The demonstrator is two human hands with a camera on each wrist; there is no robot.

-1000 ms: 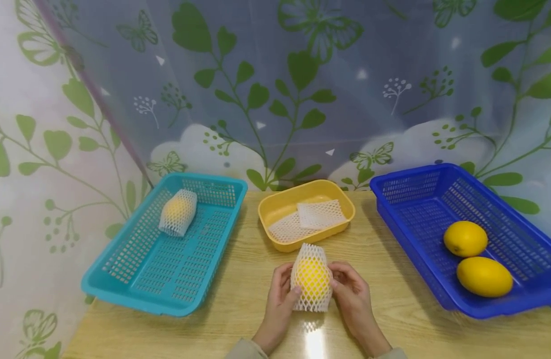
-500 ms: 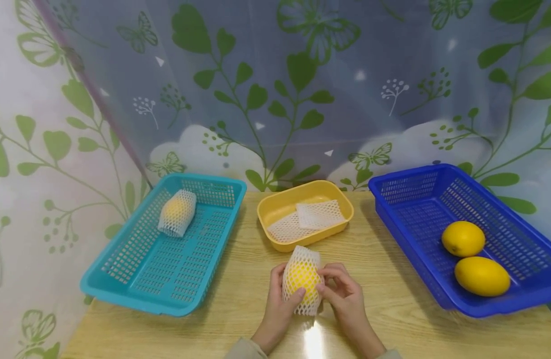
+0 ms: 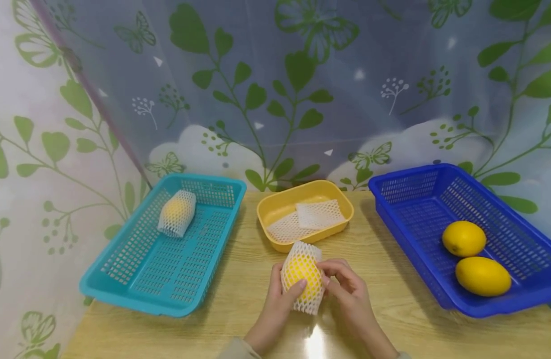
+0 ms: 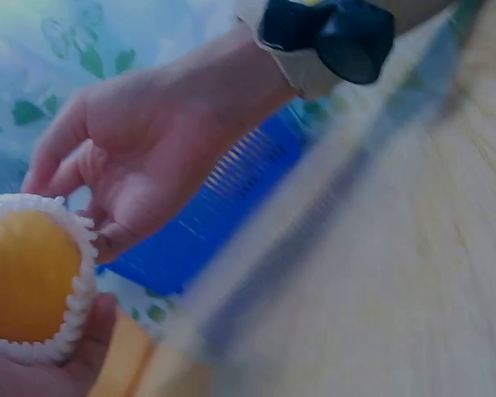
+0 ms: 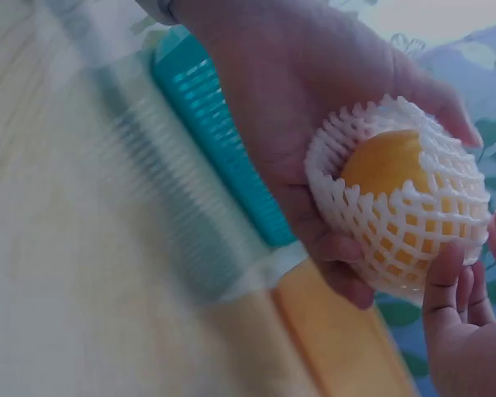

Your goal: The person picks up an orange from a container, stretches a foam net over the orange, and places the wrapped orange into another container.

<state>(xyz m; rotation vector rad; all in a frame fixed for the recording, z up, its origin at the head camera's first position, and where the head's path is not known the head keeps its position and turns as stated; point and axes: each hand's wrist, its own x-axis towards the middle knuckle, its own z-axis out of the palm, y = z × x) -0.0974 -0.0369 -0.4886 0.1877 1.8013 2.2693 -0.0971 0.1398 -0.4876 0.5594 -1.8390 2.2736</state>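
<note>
On the near side, a light wood-grain table bore a glossy streak of reflected light beneath the hands. The left hand gripped a netted yellow fruit, thumb across its front, while the right hand pinched the net's side between thumb and fingertips. The fruit was held above the table, between two baskets, its tubular white foam mesh open-ended and diamond-patterned. The slotted blue plastic basket to the right held two smooth, oval yellow fruits; the teal one opposite held another netted fruit. Just beyond the hands, a rounded yellow tray contained flat foam nets. Behind hung a leaf-and-butterfly-printed curtain.
</note>
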